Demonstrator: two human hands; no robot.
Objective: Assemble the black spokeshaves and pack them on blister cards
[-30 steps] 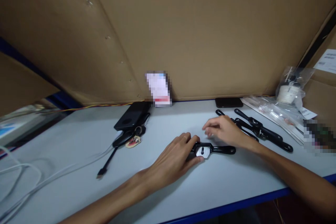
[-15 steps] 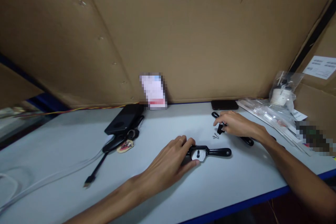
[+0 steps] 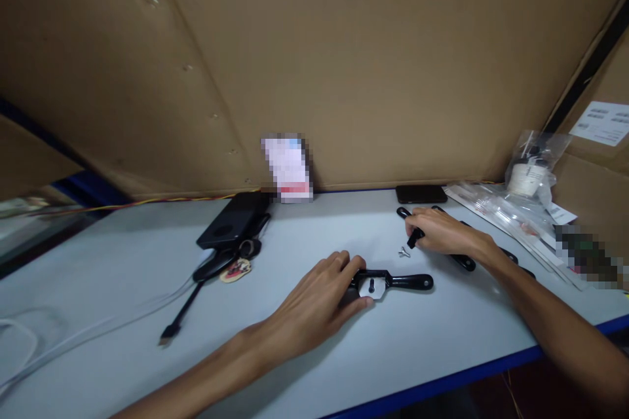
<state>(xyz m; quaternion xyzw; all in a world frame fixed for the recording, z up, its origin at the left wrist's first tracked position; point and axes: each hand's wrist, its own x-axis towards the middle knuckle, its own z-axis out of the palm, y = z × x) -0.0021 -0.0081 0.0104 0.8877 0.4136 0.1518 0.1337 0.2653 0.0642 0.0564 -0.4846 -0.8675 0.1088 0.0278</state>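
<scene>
My left hand (image 3: 339,288) is closed around the left part of a black spokeshave (image 3: 413,282), whose pale blade with a dark slot shows at its middle. The right handle of this spokeshave points right, just above the table. At the back right, my right hand (image 3: 430,230) has its fingers closed on a small black cap piece (image 3: 415,237). Beneath that hand lies a second black spokeshave (image 3: 462,262), its middle hidden. Beside the right fingertips rests a small silver wing screw (image 3: 403,252).
More black handles (image 3: 508,254) lie under my right forearm. Behind are a dark phone (image 3: 421,194) and plastic-wrapped packets (image 3: 496,213). A bagged white container (image 3: 528,178) stands at right. A black power bank (image 3: 233,219) and cables are on the left. Cardboard (image 3: 344,65) walls the back.
My right fingers have curled in and closed on the small black cap piece, which has tilted slightly. My left hand keeps its hold on the spokeshave.
</scene>
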